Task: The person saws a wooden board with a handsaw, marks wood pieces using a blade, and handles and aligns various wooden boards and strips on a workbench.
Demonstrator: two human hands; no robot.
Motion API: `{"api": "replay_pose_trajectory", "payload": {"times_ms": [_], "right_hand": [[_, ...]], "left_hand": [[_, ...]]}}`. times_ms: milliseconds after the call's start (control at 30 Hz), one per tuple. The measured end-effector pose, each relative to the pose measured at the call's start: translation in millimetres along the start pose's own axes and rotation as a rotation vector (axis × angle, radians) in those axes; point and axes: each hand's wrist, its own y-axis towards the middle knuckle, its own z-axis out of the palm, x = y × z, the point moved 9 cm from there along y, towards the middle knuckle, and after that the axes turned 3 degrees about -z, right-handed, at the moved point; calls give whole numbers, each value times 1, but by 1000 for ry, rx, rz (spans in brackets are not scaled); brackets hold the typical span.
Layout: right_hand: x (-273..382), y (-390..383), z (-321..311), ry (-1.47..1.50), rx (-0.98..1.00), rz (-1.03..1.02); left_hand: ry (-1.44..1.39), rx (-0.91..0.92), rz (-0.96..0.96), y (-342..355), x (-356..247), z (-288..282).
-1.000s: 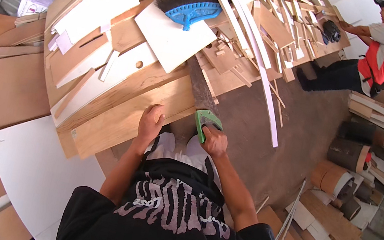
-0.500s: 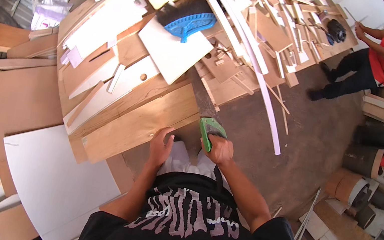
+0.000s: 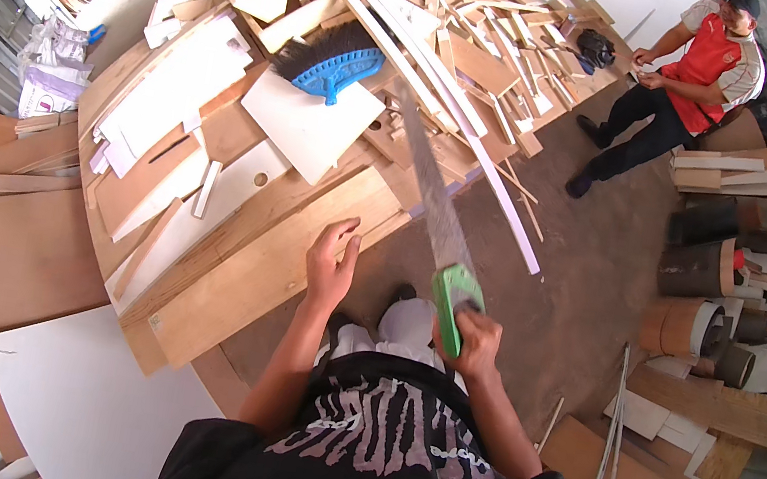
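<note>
Both hands are staying apart from each other: the right hand (image 3: 473, 344) is gripping the green handle of a handsaw (image 3: 439, 208), while the left hand (image 3: 331, 266) is hanging half open, thumb and fingers spread, at the near edge of a pale board (image 3: 266, 276); whether it is touching the wood, I cannot tell. The saw is slanting up and away just past the board's right end, and whether its blade is resting on anything is not showing. Sawing, or readying for a cut, seems to be the step in hand, and the next move is probably calling for a firm left palm on the board and teeth lined up on its edge. Beyond, a white panel (image 3: 310, 131) is lying under a blue brush (image 3: 335, 74), and a long strip (image 3: 508, 210) is jutting out right of the blade, perhaps crowding the stroke. Farther out, offcuts (image 3: 497, 45) are cluttering the table (image 3: 146, 347) and a co-worker (image 3: 706, 70) is standing by
</note>
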Motion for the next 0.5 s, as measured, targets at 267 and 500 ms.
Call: {"api": "replay_pose_trajectory", "payload": {"times_ms": [267, 500], "right_hand": [[-66, 119, 16, -131, -88, 211], [-154, 213, 46, -244, 10, 193]], "left_hand": [[-28, 112, 98, 47, -40, 46], [-10, 74, 77, 100, -31, 72]]}}
